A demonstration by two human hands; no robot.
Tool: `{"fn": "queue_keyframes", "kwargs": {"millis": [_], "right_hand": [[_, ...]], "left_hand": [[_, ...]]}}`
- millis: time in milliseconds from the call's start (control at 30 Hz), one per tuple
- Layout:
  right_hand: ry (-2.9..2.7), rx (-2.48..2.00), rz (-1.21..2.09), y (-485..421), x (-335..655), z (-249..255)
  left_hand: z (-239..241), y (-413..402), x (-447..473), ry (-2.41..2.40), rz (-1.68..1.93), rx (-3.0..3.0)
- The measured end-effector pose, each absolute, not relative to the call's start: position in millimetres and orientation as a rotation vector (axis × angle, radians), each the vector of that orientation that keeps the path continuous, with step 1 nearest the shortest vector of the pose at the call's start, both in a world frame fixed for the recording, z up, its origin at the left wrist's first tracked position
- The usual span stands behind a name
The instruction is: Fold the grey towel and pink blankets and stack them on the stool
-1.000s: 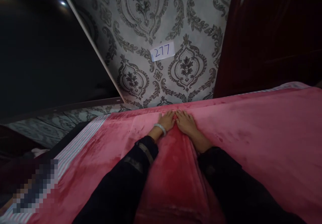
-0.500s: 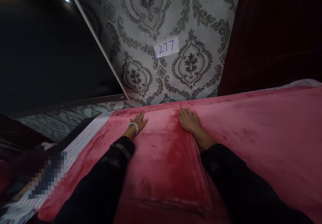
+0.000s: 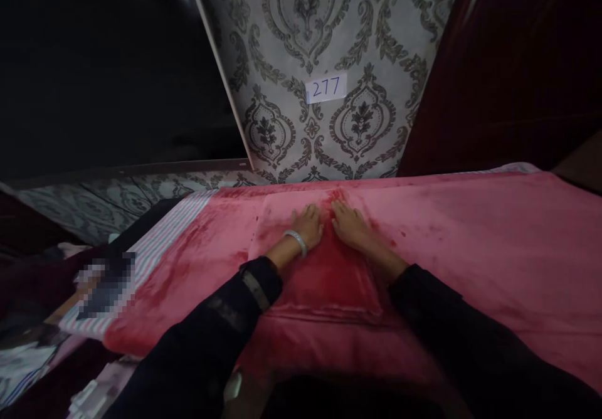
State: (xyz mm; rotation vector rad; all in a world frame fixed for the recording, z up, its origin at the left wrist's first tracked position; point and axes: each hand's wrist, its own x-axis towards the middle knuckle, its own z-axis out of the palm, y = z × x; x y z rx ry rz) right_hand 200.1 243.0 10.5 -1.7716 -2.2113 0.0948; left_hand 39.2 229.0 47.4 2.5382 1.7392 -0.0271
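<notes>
A folded red plush blanket (image 3: 324, 290) lies in front of me on a larger pink-red plush cover (image 3: 461, 237). My left hand (image 3: 308, 226), with a pale bracelet at the wrist, rests palm down on the folded blanket, its fingers stretched out. Close beside it, my right hand (image 3: 352, 224) lies flat near the blanket's right side, fingers also extended. Neither hand grasps anything. Dark and light patches mark the pile around both hands. The folded layers show along the blanket's near edge.
A black television (image 3: 117, 80) stands at the left, before patterned wallpaper (image 3: 282, 42) bearing a paper label (image 3: 326, 88) reading 277. Dark red furniture (image 3: 512, 61) rises at the right. A striped cloth edge (image 3: 164, 224) runs down the left, near a blurred-out patch and piled cloths (image 3: 28, 359).
My left hand has slid right and slightly nearer, so both hands are now close together. The right hand stays near the same spot. The camera view has shifted.
</notes>
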Motion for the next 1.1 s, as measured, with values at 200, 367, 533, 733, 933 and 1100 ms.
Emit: {"fn": "queue_keyframes", "kwargs": {"millis": [200, 367, 533, 733, 933, 1100], "right_hand": [[-2.291, -1.794, -0.047, 206, 196, -15], [-2.279, -1.811, -0.008, 206, 198, -14], [-2.287, -1.762, 0.003, 210, 198, -10], [-2.243, -1.864, 0.261, 205, 208, 13], [-2.268, -1.804, 0.09, 128, 197, 1], [-2.273, -1.855, -0.022, 92, 188, -18]], "left_hand": [[12, 220, 47, 1.768, 0.003, 2.535], [24, 220, -10, 1.97, -0.051, 2.385], [40, 200, -66, 2.108, 0.002, 2.299], [57, 173, -64, 2.216, 0.062, 2.335], [43, 126, 18, 1.78, 0.02, 2.543], [14, 98, 51, 1.699, 0.045, 2.545]]}}
